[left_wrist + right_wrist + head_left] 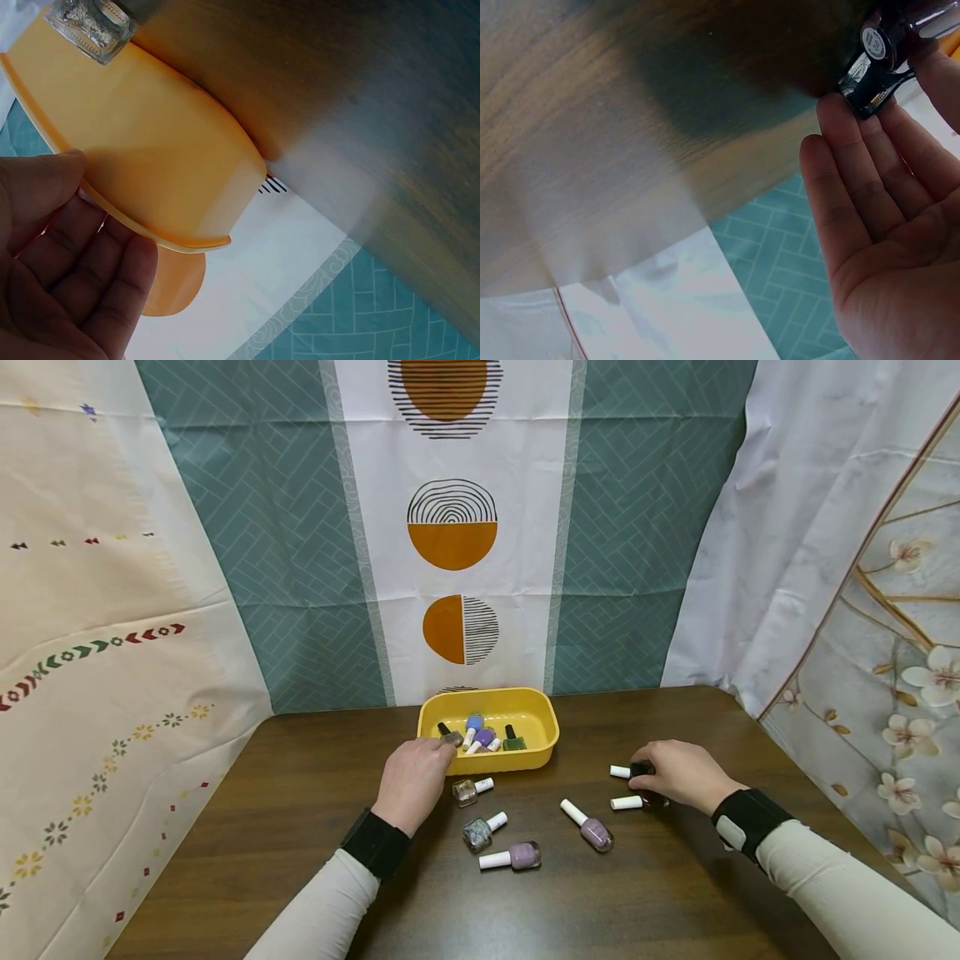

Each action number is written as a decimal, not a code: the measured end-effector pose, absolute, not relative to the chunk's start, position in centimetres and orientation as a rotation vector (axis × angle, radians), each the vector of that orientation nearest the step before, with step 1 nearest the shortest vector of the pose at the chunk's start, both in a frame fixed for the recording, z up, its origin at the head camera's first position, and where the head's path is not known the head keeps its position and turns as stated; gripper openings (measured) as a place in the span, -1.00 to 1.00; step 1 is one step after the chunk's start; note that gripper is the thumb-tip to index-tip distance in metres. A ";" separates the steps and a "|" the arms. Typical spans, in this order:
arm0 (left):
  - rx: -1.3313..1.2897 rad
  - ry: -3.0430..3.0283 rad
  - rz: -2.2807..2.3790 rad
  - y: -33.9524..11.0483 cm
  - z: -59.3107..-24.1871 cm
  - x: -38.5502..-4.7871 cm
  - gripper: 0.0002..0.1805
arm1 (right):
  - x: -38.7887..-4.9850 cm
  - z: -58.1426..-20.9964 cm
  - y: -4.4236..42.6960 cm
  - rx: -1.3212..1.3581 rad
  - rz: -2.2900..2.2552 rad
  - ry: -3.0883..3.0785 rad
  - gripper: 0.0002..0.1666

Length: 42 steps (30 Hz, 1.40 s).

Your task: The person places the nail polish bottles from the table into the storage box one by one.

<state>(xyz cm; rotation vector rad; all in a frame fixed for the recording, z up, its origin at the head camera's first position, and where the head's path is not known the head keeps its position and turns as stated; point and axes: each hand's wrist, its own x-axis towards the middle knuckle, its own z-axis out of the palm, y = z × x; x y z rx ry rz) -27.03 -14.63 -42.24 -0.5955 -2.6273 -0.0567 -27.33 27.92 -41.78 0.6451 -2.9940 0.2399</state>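
Note:
My left hand (pixel 415 783) is at the near left corner of a yellow plastic basket (pixel 542 758). In the left wrist view, thumb and fingers grip the basket's rim (pixel 112 214), thumb on its outer side. Inside the basket lie several nail polish bottles, among them a green one (pixel 513 742) and a blue one (pixel 474 722). Over on the right, my right hand (pixel 681 770) pinches a black nail polish bottle (pixel 866 84) with a white cap (pixel 620 772). Right beside it is a dark red nail polish bottle (pixel 889 37), partly hidden by the hand in the head view.
Between the hands lie a glittery gold bottle (pixel 465 792), a silver glitter bottle (pixel 477 834) and two mauve bottles, one lying sideways (pixel 525 855) and one slanted (pixel 597 835). Patterned cloths hang behind the brown wooden table (pixel 300 793) and along both sides.

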 end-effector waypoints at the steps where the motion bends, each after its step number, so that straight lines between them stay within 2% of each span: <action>1: -0.595 -2.629 -0.059 -14.6 -42.2 -27.0 -0.67 | -27.3 -41.8 27.9 0.645 0.237 -2.994 -0.64; 16: -0.607 -2.617 -0.045 -14.8 -42.4 -27.2 -0.67 | -27.4 -41.5 27.3 0.668 0.231 -2.931 -0.65; 25: -0.607 -2.613 -0.040 -14.8 -42.4 -27.2 -0.66 | -27.5 -40.1 25.7 0.674 0.245 -2.884 -0.69; 32: -0.607 -2.605 -0.039 -14.7 -42.4 -27.1 -0.75 | -27.8 -38.9 24.1 0.701 0.288 -2.871 -0.75; 42: -0.606 -2.609 -0.049 -14.7 -42.3 -27.1 -0.72 | -28.2 -37.4 21.5 0.719 0.323 -2.834 -0.78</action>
